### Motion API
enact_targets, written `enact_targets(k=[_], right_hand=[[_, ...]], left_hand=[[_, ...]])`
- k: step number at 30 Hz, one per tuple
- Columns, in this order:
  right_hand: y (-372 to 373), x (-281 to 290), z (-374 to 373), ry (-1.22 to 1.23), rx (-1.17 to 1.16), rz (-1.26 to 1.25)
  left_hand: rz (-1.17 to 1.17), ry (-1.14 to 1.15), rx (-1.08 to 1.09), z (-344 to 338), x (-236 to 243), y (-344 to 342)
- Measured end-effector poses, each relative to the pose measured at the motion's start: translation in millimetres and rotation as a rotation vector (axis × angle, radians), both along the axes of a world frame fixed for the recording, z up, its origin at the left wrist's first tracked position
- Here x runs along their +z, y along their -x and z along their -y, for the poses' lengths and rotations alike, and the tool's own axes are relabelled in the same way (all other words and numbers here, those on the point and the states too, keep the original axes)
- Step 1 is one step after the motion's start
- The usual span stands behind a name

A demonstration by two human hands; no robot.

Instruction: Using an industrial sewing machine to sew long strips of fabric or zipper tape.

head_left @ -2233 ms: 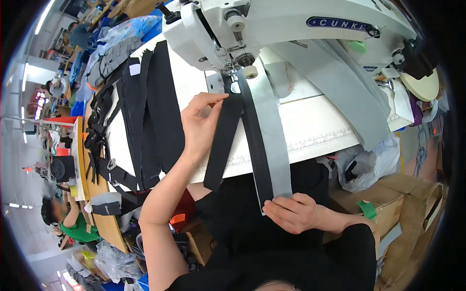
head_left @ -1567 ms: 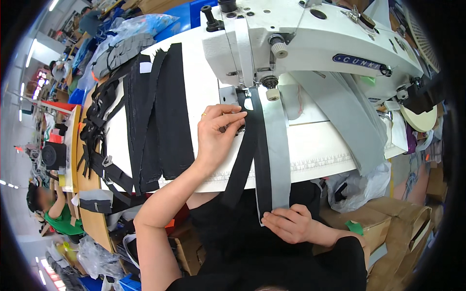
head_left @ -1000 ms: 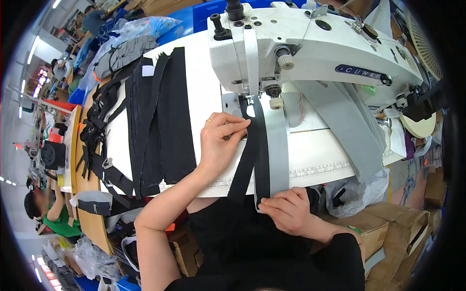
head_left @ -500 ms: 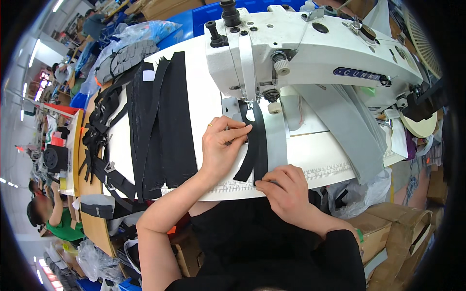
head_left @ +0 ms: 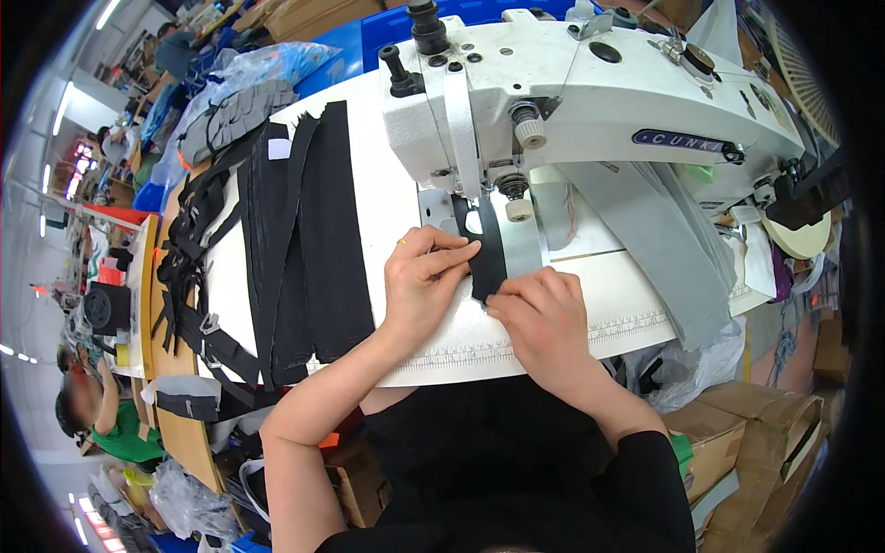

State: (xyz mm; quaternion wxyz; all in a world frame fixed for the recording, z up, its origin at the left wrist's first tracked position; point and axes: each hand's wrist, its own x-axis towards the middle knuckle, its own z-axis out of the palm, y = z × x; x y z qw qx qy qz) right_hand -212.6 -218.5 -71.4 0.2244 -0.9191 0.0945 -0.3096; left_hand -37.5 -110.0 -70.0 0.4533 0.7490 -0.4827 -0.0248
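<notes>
My left hand (head_left: pixel 422 286) pinches the black strip (head_left: pixel 487 259) just in front of the presser foot (head_left: pixel 474 206) of the white sewing machine (head_left: pixel 590 97). Below and to the right, my right hand (head_left: pixel 539 327) grips the near end of this strip and the light grey strip (head_left: pixel 523 241) beside it, with fingertips curled over them. Both hands are low over the white worktop (head_left: pixel 415 361). The strips run under the needle area; their ends are partly covered by my fingers.
Black fabric pieces (head_left: pixel 327 230) and tangled black straps (head_left: pixel 189 240) lie to the left. Grey fabric pieces (head_left: pixel 645 240) lie right of the needle. A co-worker in green (head_left: pixel 124 433) is at the left; cardboard (head_left: pixel 728 433) and plastic bags are at the lower right.
My right hand has moved up toward the needle with the strip ends, which have drawn onto the worktop and show much shorter. My left hand has shifted slightly, still pinching.
</notes>
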Motion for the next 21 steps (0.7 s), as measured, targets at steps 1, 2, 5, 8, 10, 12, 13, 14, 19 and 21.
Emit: enact_targets(k=[1, 2, 5, 8, 10, 12, 13, 14, 19, 21], right_hand=[[-1.1, 0.1, 0.9, 0.010, -0.008, 0.004], [-1.3, 0.3, 1.6, 0.010, -0.010, 0.004], [-1.9, 1.3, 2.7, 0.025, -0.017, -0.003], [-1.0, 4.3, 3.8, -0.003, -0.033, -0.031], [-0.3, 6.7, 6.1, -0.028, -0.012, -0.076], [-1.8, 5.5, 8.1, -0.027, -0.009, -0.083], [-2.9, 4.8, 8.5, -0.026, -0.002, -0.091], [-4.0, 4.8, 8.5, -0.028, -0.003, -0.088], [-4.2, 5.5, 8.9, -0.044, 0.006, -0.132], [-3.5, 3.9, 8.1, -0.041, 0.002, -0.137]], left_hand=[[0.001, 0.008, -0.001, 0.1, 0.1, 0.4], [0.003, 0.015, -0.001, 0.6, 0.2, 0.7], [0.054, 0.063, -0.010, 3.7, -4.9, -0.7], [0.120, 0.045, -0.015, 6.3, -1.4, 1.1], [0.094, 0.032, -0.016, 7.6, -1.1, 1.8], [0.070, 0.018, -0.015, 8.5, -0.5, 2.7], [0.093, 0.009, 0.001, 8.9, 0.5, 3.6], [0.115, 0.000, 0.018, 8.7, 1.7, 4.0], [0.099, -0.035, 0.016, 7.1, 6.2, 6.2], [0.080, -0.041, 0.028, 7.0, 4.4, 4.6]])
